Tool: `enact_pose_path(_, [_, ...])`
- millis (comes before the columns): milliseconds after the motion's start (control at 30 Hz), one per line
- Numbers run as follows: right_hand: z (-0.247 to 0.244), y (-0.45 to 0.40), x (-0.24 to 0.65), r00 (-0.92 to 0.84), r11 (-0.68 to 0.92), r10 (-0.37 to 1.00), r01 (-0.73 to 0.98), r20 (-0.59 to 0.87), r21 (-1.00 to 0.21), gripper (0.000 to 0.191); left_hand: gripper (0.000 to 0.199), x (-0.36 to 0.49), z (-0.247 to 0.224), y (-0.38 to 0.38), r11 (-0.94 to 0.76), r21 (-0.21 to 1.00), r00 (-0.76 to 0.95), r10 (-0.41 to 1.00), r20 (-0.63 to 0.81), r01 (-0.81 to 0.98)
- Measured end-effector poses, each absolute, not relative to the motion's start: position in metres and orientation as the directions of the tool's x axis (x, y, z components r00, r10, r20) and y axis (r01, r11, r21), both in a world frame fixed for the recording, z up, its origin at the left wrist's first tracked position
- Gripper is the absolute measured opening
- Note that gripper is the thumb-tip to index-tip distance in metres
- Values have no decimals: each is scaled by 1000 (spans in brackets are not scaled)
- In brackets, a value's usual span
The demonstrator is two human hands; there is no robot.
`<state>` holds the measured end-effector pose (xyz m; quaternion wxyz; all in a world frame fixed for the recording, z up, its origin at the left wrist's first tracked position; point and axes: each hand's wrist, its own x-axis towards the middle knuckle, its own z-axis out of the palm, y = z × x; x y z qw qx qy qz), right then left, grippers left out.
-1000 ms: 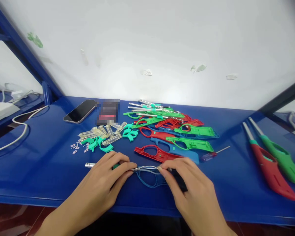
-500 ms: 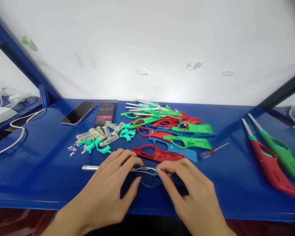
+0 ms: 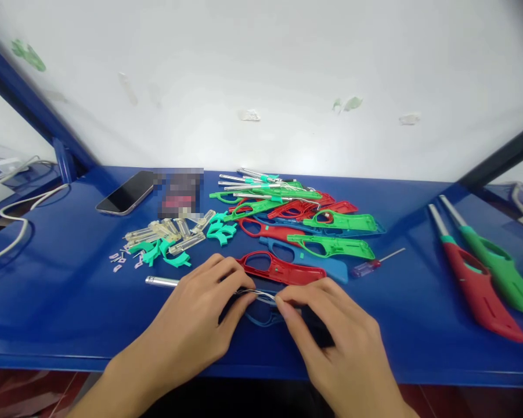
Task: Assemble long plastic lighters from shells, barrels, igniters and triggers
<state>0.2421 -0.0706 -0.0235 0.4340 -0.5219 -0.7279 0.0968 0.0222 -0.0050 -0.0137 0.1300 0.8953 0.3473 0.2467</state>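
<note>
My left hand (image 3: 200, 313) is closed, thumb and fingers pinching near the wire end of a lighter's metal tube (image 3: 162, 282). The tube's tip pokes out to the left of this hand, and its middle is hidden under the palm. Thin white wires (image 3: 265, 296) run between my two hands. On the right, my right hand (image 3: 339, 331) pinches the far end of these wires between thumb and forefinger. Beneath them lies a blue lighter shell (image 3: 263, 320), partly covered by my hands. Just behind is a red lighter shell half (image 3: 287, 271).
Green, red and blue shell halves (image 3: 331, 247) and metal tubes (image 3: 252, 186) are heaped behind. Clear fuel tanks (image 3: 187, 229), teal triggers (image 3: 159, 251) and a phone (image 3: 128, 193) lie left. A screwdriver (image 3: 368, 267) and two whole lighters (image 3: 479, 287) lie right.
My left thumb has moved up against the forefinger, closing on the wire end of the tube. The wires between my hands look more bunched. The camera view has shifted slightly.
</note>
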Motion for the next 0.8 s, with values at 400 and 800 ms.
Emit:
enact_pose_path(400, [-25, -70, 244, -98, 430, 853, 688, 512, -585, 11, 23, 16, -10, -6, -790, 263, 684, 612, 396, 554])
enact_pose_path(800, [-27, -70, 244, -134, 455, 839, 704, 527, -546, 13, 28, 18, -11, -6, -814, 129, 713, 563, 419, 567])
